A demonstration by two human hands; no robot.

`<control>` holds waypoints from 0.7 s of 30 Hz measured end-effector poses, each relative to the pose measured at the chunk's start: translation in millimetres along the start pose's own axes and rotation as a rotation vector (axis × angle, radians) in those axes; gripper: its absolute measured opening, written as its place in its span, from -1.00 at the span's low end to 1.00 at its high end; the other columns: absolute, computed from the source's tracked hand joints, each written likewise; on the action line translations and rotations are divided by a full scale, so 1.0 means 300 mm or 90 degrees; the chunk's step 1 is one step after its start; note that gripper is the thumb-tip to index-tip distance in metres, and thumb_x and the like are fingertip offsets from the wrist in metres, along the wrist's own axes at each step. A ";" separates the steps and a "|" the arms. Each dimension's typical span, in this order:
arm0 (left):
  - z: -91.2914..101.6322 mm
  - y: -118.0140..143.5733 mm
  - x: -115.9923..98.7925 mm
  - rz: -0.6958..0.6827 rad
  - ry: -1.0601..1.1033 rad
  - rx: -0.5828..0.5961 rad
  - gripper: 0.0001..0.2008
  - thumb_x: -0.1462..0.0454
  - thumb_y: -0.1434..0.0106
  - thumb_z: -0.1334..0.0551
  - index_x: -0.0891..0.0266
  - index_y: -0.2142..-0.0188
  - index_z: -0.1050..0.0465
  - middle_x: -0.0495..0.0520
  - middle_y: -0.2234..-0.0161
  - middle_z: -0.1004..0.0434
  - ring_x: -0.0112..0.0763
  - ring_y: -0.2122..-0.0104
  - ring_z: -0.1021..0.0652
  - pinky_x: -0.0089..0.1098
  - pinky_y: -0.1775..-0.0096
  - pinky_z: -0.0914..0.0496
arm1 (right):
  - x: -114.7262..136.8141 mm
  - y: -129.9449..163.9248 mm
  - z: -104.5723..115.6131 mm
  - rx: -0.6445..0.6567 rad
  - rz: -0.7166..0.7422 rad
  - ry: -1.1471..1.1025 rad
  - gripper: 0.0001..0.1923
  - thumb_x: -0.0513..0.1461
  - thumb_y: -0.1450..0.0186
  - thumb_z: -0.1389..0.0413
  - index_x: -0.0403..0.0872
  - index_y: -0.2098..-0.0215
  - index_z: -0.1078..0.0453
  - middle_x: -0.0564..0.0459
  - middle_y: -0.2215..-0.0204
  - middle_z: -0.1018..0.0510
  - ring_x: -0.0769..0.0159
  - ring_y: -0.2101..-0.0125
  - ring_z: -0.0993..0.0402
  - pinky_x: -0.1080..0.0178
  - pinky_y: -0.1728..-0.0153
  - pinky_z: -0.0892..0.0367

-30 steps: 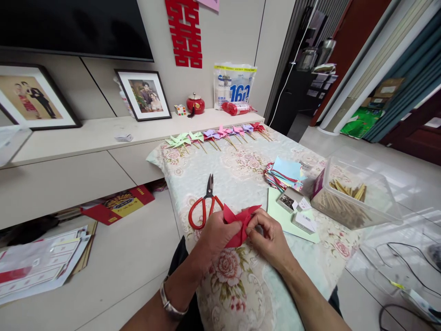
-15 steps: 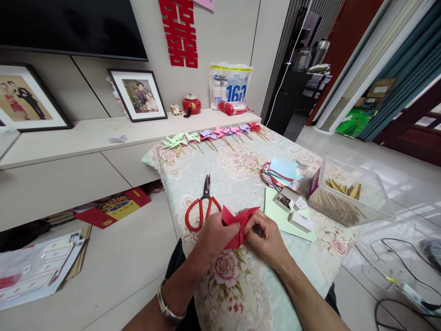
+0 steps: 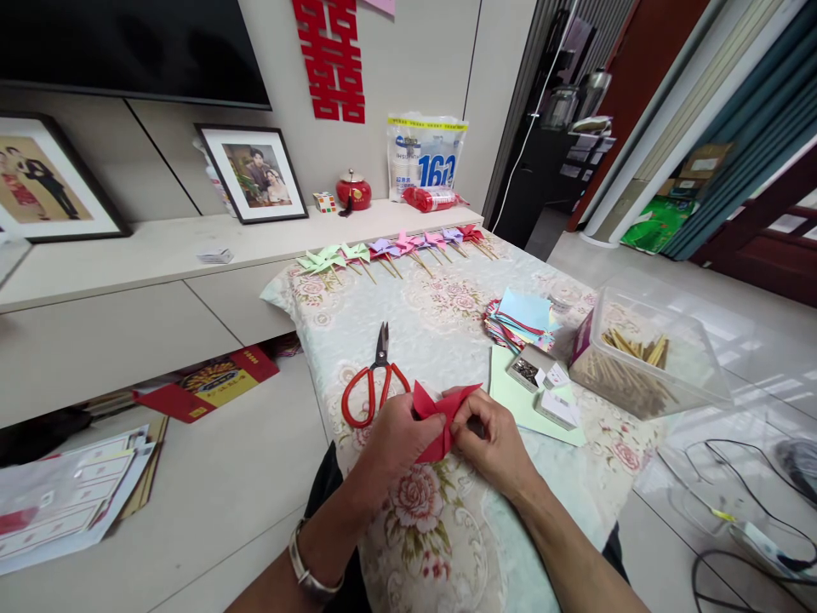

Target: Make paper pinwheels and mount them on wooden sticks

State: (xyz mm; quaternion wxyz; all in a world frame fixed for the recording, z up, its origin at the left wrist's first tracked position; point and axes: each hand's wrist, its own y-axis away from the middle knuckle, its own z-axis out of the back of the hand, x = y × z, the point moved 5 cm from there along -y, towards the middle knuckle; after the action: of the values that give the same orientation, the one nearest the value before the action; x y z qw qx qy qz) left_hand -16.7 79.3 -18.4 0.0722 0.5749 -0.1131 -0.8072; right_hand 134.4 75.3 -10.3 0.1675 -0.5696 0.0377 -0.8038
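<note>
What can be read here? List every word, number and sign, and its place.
"囍": red wall cut-out, top cropped.
"160": plastic bag, last digit creased; smaller print unclear.
Too small or blurred: red packet, red-and-yellow box, white boxes, bin label, floor papers.

Paper piece (image 3: 440, 438) between left hand (image 3: 397, 438) and right hand (image 3: 494, 438), at near end of table (image 3: 434, 328). Scissors (image 3: 381, 362) just beyond left hand. Pinwheels (image 3: 407, 244) rowed along far edge. Right: small boxes (image 3: 557, 412) on sheets (image 3: 499, 383), one holding pins (image 3: 526, 372), perhaps; paper stack (image 3: 524, 315) behind; tub (image 3: 711, 396) rightmost, sticks (image 3: 638, 347) inside.
</note>
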 end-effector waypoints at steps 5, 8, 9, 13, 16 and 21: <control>-0.002 -0.004 -0.002 -0.013 -0.017 -0.015 -0.86 0.20 0.03 -0.21 0.21 0.59 -0.34 -0.03 0.60 -0.35 -0.36 0.53 -0.37 -0.43 0.53 -0.15 | 0.009 0.000 0.001 0.002 -0.002 -0.002 -0.86 -0.38 -0.08 -0.05 -0.04 0.54 -0.35 0.08 0.48 -0.41 0.27 0.40 -0.35 0.23 0.29 -0.29; -0.001 0.003 -0.011 -0.015 -0.016 -0.026 -0.87 0.22 0.04 -0.21 0.20 0.63 -0.30 -0.04 0.63 -0.31 -0.38 0.55 -0.34 -0.43 0.54 -0.12 | 0.010 0.003 0.001 0.003 -0.002 0.005 -0.87 -0.38 -0.09 -0.06 -0.04 0.54 -0.34 0.08 0.47 -0.43 0.29 0.42 -0.36 0.27 0.37 -0.25; -0.001 0.006 -0.015 -0.014 -0.010 -0.028 -0.87 0.23 0.05 -0.21 0.20 0.63 -0.30 -0.05 0.63 -0.30 -0.39 0.56 -0.33 -0.43 0.54 -0.12 | 0.010 0.003 0.001 0.003 -0.003 0.007 -0.87 -0.38 -0.09 -0.06 -0.04 0.54 -0.34 0.08 0.47 -0.44 0.29 0.42 -0.37 0.28 0.39 -0.24; 0.005 0.013 -0.027 -0.002 0.034 -0.042 -0.89 0.26 0.07 -0.22 0.20 0.64 -0.32 -0.07 0.65 -0.30 -0.41 0.57 -0.32 -0.44 0.55 -0.12 | 0.012 0.001 0.004 0.003 0.000 0.010 -0.86 -0.39 -0.10 -0.07 -0.04 0.53 -0.37 0.10 0.50 -0.44 0.30 0.44 -0.37 0.29 0.41 -0.23; 0.010 0.010 -0.024 0.002 0.093 -0.042 -0.88 0.27 0.07 -0.25 0.21 0.64 -0.34 -0.08 0.65 -0.32 -0.43 0.57 -0.31 -0.44 0.54 -0.16 | 0.026 -0.001 0.015 -0.021 0.018 0.013 -0.89 -0.34 -0.18 -0.12 -0.05 0.49 -0.41 0.04 0.41 -0.48 0.25 0.34 -0.43 0.24 0.31 -0.30; 0.001 -0.020 -0.003 0.033 0.278 -0.036 -0.85 0.22 0.07 -0.33 0.26 0.54 -0.45 -0.07 0.63 -0.40 -0.44 0.59 -0.36 -0.44 0.51 -0.22 | 0.057 0.023 0.044 -0.119 0.082 0.064 -0.94 -0.28 -0.31 -0.14 -0.03 0.31 -0.47 -0.11 0.08 -0.53 0.11 0.01 -0.46 0.10 0.01 -0.31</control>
State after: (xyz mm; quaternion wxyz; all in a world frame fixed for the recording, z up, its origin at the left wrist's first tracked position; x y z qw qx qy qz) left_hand -16.7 85.3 -18.9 0.1314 0.7309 -0.0869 -0.6640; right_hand 143.1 65.1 8.1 0.1626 -0.5383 0.1574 -0.8118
